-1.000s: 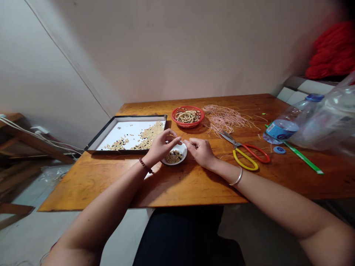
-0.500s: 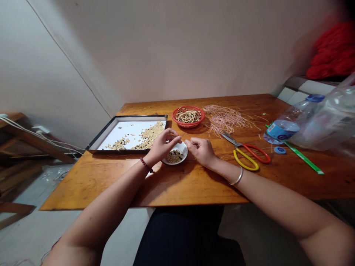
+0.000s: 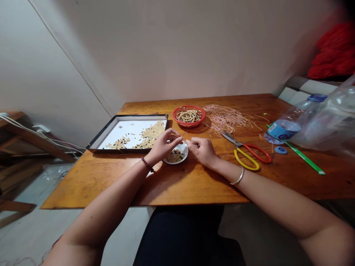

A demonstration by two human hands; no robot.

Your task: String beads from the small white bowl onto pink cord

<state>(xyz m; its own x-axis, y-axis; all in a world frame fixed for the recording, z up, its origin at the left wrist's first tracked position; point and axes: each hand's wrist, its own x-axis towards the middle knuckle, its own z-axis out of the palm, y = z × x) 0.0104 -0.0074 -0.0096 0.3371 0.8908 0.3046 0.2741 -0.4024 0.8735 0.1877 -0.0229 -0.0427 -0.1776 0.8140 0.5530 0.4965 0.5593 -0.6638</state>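
Note:
My left hand hovers over a small white dish of tan and dark beads, with thumb and forefinger pinched on something too small to name. My right hand sits just right of the dish, its fingers curled into a pinch that nearly meets the left fingertips. What it holds is too fine to make out. A black-rimmed tray with scattered beads lies just left of and behind my left hand.
A red basket of beaded strings stands behind the dish. Pink cord strands lie to its right. Scissors with red and yellow handles rest right of my right hand. Plastic bottles, a blue cap and a green strip occupy the table's right side.
Both hands stay pinched together over the dish; nothing but a slight shift of the view is visible.

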